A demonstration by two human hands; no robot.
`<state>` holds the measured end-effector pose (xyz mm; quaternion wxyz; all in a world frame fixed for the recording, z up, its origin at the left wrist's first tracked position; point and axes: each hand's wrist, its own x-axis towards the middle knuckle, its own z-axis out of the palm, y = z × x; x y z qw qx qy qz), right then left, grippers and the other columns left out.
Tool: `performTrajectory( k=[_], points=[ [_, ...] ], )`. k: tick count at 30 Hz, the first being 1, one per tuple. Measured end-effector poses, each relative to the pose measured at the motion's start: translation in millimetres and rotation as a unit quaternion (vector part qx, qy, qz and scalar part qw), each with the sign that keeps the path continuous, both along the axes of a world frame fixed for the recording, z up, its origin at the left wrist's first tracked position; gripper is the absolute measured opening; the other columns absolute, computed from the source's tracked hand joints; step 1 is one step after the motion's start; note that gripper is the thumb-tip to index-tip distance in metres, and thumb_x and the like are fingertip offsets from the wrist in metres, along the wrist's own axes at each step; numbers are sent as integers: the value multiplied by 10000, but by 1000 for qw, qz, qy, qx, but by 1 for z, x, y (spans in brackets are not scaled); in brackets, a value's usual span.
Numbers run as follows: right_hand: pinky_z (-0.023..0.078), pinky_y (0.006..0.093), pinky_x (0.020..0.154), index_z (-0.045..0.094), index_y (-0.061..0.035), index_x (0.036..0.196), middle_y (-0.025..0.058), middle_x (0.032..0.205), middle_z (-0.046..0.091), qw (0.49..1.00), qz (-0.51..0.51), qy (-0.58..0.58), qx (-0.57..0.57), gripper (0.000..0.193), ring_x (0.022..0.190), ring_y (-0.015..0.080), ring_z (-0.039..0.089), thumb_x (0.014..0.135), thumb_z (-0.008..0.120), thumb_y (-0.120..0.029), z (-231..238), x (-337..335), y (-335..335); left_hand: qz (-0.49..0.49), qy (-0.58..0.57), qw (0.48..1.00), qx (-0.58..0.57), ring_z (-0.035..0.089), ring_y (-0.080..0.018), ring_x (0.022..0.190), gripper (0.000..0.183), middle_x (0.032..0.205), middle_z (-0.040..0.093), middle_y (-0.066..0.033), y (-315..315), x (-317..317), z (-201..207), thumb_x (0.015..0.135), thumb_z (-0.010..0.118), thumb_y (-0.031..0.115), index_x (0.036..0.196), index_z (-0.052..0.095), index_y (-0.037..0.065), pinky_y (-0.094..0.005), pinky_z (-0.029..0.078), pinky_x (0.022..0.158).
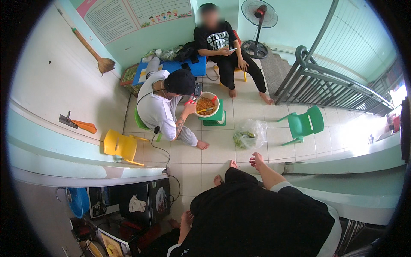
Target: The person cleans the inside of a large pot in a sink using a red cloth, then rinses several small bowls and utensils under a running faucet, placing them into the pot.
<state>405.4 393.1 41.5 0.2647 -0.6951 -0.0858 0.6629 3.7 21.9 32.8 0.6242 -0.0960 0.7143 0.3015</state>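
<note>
Wears a black shirt (261,214) and holds the left hand (186,219) low beside it, with fingers bent; cannot tell how tightly, or around what. Has, left of that hand, a black box-shaped appliance (150,195) with a white cloth (137,204) on it, and a blue basin (78,201) beyond. Rests bare feet (233,164) on the tiled floor (184,175). Holds the right hand (256,160) forward above the floor, empty, with fingers loosely spread and wide.

Faces a clear plastic bag (257,130) of greens (239,140), lying on the floor just ahead of the right hand and apart from it. Has a green chair (310,122) right of the bag and a yellow chair (120,143) well off to the left.

Looks past the bag to a green stool (220,118) under a white bowl (209,116) of orange food (205,106), and to a seated person (156,103) in white, leaning close over that bowl. Has, farther back, a blue worktop (197,67) bearing bags (171,53), another seated person (218,40) holding a phone (232,49), a standing fan (259,17), and a metal railing (332,77) at the right.
</note>
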Motion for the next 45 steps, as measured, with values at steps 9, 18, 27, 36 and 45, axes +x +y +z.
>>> performTrajectory(
  k=[9,18,27,36,45],
  points=[
    [434,325,559,466,-150,1036,68,783,536,1000,-8,-4,14,287,661,202,554,795,486,-305,2,0,3,39,17,997,-61,450,-270,1164,383,1287,444,-131,14,13,25,954,304,207,1257,406,-4,-402,354,988],
    [428,328,563,461,-144,1050,73,783,533,1000,-17,-8,4,293,665,202,548,809,462,-309,4,2,-2,34,17,998,-43,455,-266,1158,387,1267,462,-122,12,11,17,948,308,209,1262,404,5,-411,352,981],
    [428,335,572,454,-137,1067,85,819,536,999,-33,3,10,315,701,213,548,815,456,-327,4,6,5,-28,37,999,2,530,-228,960,342,1088,547,-84,6,6,-2,931,323,204,1184,468,26,-353,414,831],
    [435,341,587,444,-142,1092,100,908,559,998,-58,20,17,337,737,219,548,830,433,-354,2,-1,14,165,5,986,-3,542,-201,879,307,1003,561,-83,-35,-24,-46,928,318,191,1110,491,15,-318,423,716],
    [445,342,584,440,-140,1102,102,927,563,996,-82,15,9,343,737,213,544,844,418,-364,-14,19,7,-157,78,983,50,501,-265,1021,343,1119,524,-125,-5,14,28,910,341,183,1154,461,-26,-380,384,899]
  ],
)
